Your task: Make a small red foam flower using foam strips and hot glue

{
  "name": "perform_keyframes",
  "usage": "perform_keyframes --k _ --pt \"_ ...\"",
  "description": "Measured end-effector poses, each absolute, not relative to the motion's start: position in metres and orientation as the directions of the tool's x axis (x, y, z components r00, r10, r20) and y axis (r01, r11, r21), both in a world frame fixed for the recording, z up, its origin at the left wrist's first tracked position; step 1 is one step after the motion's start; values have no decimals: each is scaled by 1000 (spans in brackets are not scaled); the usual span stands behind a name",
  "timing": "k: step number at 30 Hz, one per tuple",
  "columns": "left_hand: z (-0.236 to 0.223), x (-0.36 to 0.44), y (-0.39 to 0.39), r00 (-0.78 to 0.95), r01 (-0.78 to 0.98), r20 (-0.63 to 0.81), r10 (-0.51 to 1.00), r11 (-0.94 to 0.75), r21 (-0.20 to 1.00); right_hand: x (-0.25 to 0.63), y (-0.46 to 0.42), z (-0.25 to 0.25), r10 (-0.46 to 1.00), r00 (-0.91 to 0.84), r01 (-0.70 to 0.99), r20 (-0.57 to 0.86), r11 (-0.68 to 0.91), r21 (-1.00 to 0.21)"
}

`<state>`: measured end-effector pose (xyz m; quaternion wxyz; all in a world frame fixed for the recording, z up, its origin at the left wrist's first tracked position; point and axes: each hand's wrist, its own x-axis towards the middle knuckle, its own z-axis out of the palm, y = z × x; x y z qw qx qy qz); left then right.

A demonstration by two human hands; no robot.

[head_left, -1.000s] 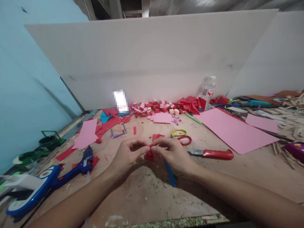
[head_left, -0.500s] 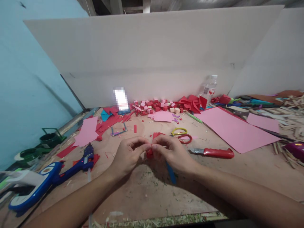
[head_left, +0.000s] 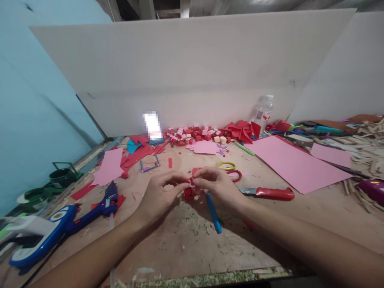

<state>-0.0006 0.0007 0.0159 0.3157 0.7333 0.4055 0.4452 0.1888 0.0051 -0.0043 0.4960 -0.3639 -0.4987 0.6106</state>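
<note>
In the head view, my left hand and my right hand meet over the middle of the table. The thumb and fingertips of both hands pinch a small red paper piece, partly covered by the fingers. Directly below it is a little red paper box, which looks open-topped; whether it touches the fingers I cannot tell. A blue pen lies beside my right palm. Just beyond that hand are scissors with yellow and red handles, their blades hidden. To the right rests a red-handled knife.
A blue hot glue gun stands at left. Many red and pink paper cubes line the back, near a glowing phone and a plastic bottle. Pink sheets and wood strips spread across the right.
My fingertips have moved slightly apart and up, showing the red paper piece between them and the red box below. My right hand has shifted, uncovering more of the blue pen.
</note>
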Motion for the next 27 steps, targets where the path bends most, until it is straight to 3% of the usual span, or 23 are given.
perform_keyframes --k 10,18,27 --pt "18 0 -3 212 353 417 884 -466 811 189 1 0 964 -264 -182 14 -35 -983" --pt "18 -3 -3 365 369 466 806 -585 722 189 3 -3 975 -218 -148 31 -2 -989" --pt "16 -5 0 347 323 356 868 -467 824 190 3 -2 965 -259 -157 41 -1 -988"
